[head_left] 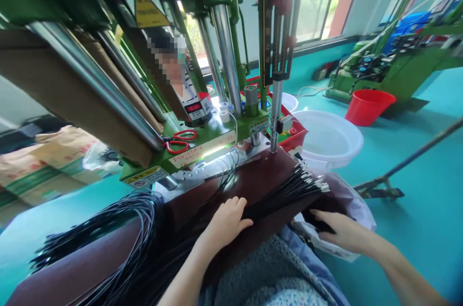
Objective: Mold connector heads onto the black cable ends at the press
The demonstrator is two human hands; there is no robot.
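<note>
My left hand (pixel 226 221) lies over a bundle of black cables (pixel 278 194) on the brown worktop (pixel 258 173), its fingers curled down around them and the thumb pointing right. Silver connectors (pixel 314 179) tip the cables at the right edge. More black cables (pixel 144 212) loop across the worktop at the left and hang toward me. My right hand (pixel 342 229) reaches over a bin lined with a pale bag (pixel 363 209). Its thumb and fingers are apart, and nothing shows between them; the bin's dark inside is hard to make out.
Just beyond the worktop stands a green press (pixel 213 134) with steel columns. Red-handled scissors (pixel 183 141) lie on it. A red tray (pixel 296 141), a white tub (pixel 325 139) and a red bucket (pixel 369 107) are to the right. A person is partly visible behind the press.
</note>
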